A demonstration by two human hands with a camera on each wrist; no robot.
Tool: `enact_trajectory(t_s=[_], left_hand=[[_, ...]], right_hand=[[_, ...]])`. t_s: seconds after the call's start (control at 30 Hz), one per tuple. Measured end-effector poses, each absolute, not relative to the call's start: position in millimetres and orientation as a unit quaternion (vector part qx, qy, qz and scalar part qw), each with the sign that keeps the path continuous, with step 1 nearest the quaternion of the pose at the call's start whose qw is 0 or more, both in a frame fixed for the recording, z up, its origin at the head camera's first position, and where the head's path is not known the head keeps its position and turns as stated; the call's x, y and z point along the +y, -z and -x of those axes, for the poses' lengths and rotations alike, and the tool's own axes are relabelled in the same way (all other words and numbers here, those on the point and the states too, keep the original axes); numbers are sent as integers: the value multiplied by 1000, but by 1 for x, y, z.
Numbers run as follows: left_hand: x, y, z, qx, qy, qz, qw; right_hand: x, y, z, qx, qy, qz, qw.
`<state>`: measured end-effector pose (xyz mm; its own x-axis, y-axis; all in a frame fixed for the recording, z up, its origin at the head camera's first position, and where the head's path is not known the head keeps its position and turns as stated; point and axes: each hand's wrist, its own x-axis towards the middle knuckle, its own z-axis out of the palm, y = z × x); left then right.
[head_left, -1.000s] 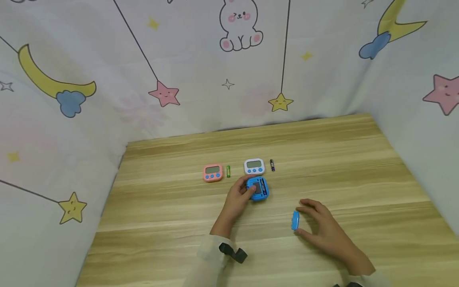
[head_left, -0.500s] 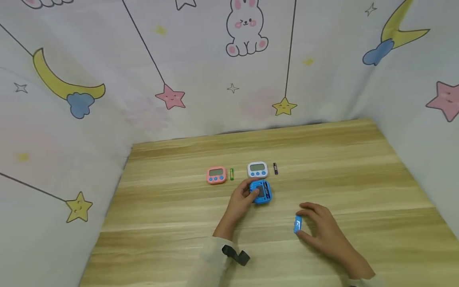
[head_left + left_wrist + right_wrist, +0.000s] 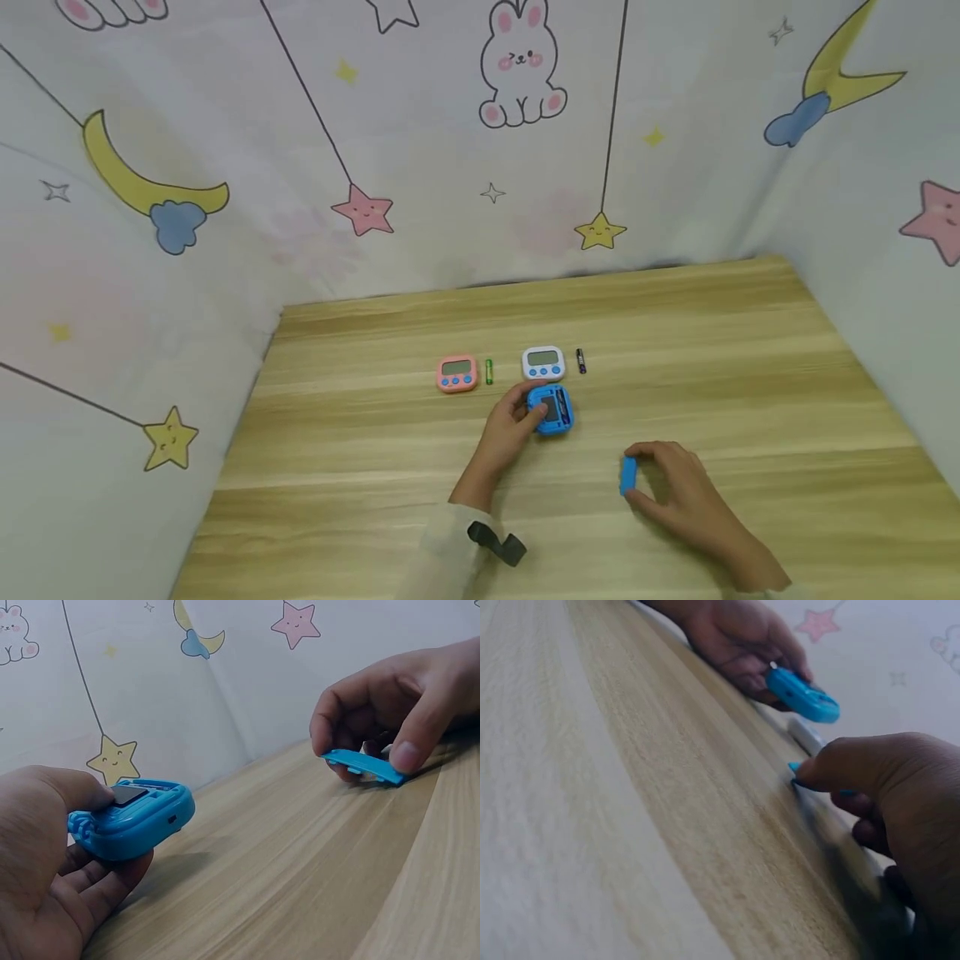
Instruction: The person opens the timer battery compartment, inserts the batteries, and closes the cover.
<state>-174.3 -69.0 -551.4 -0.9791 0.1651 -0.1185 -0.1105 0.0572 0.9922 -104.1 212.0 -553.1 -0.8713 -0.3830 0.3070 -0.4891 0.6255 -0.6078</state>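
Your left hand (image 3: 506, 433) grips the blue timer (image 3: 553, 408), probably light and rigid; at its four o'clock in head view, your right hand (image 3: 686, 493) pinches the blue cover (image 3: 628, 477) by its ends, sound purchase for likely thin, slick plastic.

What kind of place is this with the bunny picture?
Probably a small indoor work corner, though I can't be sure. It has a wood-patterned tabletop, a pale backdrop with a bunny and stars, and a little blue gadget held in the left hand.
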Motion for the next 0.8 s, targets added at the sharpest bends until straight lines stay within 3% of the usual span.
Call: enact_trajectory(t_s=[0.2,0.4,0.7,0.8], left_hand=[[-69,549,172,718,-688,-21,101],[-68,550,173,716,-689,-29,106],[-66,549,171,714,-693,-28,100],[-68,550,172,719,-689,-21,94]], right_hand=[[207,559,110,-879,-391,-259,84],[191,560,132,-843,-470,-256,50],[142,521,161,-787,-573,-228,16],[127,515,170,-768,-601,-222,26]])
